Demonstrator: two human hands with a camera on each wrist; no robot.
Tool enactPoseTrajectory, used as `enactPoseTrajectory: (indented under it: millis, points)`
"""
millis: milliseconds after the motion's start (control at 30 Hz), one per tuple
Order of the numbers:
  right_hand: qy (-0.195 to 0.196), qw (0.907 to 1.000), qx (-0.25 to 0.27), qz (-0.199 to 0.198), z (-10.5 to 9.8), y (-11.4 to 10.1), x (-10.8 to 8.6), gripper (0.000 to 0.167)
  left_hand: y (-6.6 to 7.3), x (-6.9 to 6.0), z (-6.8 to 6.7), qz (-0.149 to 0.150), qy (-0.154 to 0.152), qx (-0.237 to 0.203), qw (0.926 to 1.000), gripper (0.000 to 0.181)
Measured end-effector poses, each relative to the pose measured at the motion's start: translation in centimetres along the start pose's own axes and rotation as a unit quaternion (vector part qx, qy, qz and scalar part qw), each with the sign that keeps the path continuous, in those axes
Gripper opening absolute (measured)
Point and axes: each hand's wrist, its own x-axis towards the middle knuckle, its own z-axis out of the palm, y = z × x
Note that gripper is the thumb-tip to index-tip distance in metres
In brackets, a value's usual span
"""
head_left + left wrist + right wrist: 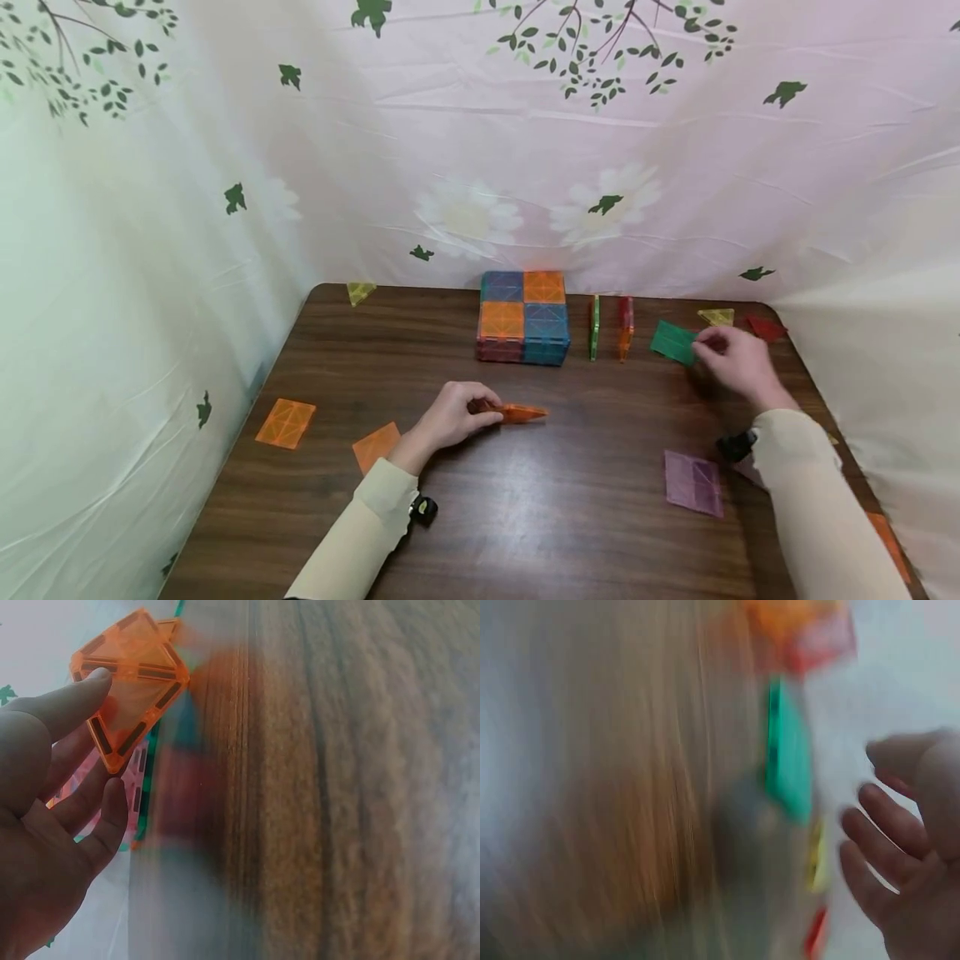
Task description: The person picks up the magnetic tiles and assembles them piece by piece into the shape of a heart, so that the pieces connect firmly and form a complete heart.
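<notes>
My left hand (456,414) pinches a few orange magnetic tiles (522,413) between thumb and fingers, low over the middle of the table. In the left wrist view these orange triangular tiles (139,682) have joined edges. My right hand (737,360) is beside a green magnetic tile (672,342) at the back right. From the right wrist, the fingers (889,817) look loosely bent and spread, with nothing between them, apart from the blurred green tile (789,754). A box built of blue, orange and red tiles (523,318) stands at the back middle.
Two upright tile pieces, one green (595,327) and one red-orange (626,327), stand right of the box. Orange tiles (286,422) lie at left, a purple tile (693,483) at right. Yellow (716,317) and red (767,327) triangles lie far right. A curtain (480,150) borders the table.
</notes>
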Motion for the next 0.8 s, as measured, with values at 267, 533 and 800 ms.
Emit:
enactPoseTrajectory:
  millis: [267,533,800]
  points:
    - [0.006,0.9970,-0.050,0.058,-1.4,7.5,0.9,0.040,-0.4,-0.2,0.4,-0.017,0.018,-0.007,0.9997,0.010]
    - [-0.083,0.9909,-0.096,0.046,-1.5,9.5,1.3,0.055,-0.7,-0.4,0.7,-0.035,0.008,-0.005,0.9993,0.009]
    - [-0.024,0.9931,-0.092,0.070,-1.3,9.7,1.7,0.040,-0.7,-0.6,0.6,-0.043,0.007,-0.003,0.9991,0.009]
